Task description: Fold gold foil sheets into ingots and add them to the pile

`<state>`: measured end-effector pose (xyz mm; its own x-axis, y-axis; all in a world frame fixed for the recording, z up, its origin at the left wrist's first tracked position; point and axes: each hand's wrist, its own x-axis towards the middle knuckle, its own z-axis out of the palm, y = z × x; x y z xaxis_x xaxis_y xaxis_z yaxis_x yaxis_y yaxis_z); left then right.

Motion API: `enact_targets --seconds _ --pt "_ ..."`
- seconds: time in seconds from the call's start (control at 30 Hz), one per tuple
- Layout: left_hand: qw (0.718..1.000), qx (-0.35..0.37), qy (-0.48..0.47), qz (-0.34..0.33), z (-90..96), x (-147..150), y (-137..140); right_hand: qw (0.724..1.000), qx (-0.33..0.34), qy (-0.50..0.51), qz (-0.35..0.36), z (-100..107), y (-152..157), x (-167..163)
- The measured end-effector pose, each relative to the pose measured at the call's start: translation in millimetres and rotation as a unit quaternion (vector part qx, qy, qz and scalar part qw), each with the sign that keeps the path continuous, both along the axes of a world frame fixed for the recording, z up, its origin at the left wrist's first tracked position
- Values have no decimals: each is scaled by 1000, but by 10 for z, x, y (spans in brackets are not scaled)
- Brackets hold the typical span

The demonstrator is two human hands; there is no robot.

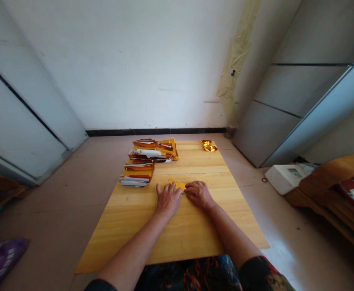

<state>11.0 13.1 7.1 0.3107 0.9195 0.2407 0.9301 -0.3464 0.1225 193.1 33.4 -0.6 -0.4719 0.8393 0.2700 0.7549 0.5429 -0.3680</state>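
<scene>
Both hands are at a small piece of gold foil paper [179,185] near the middle of the wooden board. My left hand [169,199] has its fingers bent over the paper's left and near edge, with its thumb toward the right. From the other side, the fingers of my right hand [199,194] are closed together on the paper's right edge. The fingertips of the two hands almost meet, and much of the paper is hidden beneath them. Beyond my left hand, folded gold and white paper pieces [138,173] stand in packed rows.
The wooden board [225,226] lies low over the tiled floor. Crumpled shiny gold foil [209,146] sits at its far right corner. A tall grey cabinet [282,89] and a white box [286,178] stand at the right. A purple bag [5,258] lies at the left.
</scene>
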Motion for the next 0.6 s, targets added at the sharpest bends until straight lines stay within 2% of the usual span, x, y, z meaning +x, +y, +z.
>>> enact_targets --seconds 0.33,0.6 --pt "998 -16 -46 32 -42 26 -24 995 -2 49 -88 -79 53 -154" --pt "994 -47 -74 61 -37 56 1 993 -19 55 -103 -49 52 -193"
